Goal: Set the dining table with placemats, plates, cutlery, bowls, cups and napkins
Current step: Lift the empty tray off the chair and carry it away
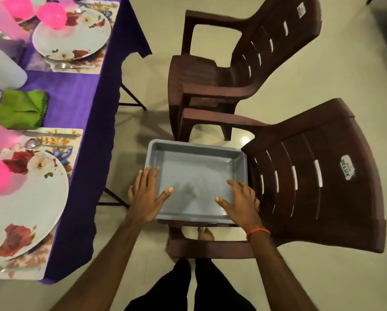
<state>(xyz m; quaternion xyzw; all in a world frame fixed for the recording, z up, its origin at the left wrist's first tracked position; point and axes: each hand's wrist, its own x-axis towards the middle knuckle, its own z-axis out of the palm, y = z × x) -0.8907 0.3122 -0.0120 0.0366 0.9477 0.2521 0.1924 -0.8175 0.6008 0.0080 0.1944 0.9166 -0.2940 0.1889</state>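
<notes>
An empty grey plastic tray (pixel 194 153) sits on the seat of the nearer brown chair (pixel 318 176). My left hand (pixel 146 194) lies over the tray's left rim with straight fingers, thumb inside. My right hand (pixel 239 202) lies over its right rim, fingers spread, thumb inside. On the left, the purple-clothed table (pixel 80 95) carries floral placemats, a near floral plate (pixel 26 198), a far floral plate (pixel 73 39), pink cups (pixel 51 15), a knife (pixel 51 134), a spoon (pixel 46 144) and a folded green napkin (pixel 19 108).
A second brown plastic chair (pixel 244 55) stands behind the nearer one. A white cylinder (pixel 1 66) stands on the table's left side. The table's metal legs (pixel 132 97) show below the cloth. My legs and a bare foot are below the chair, on a pale tiled floor.
</notes>
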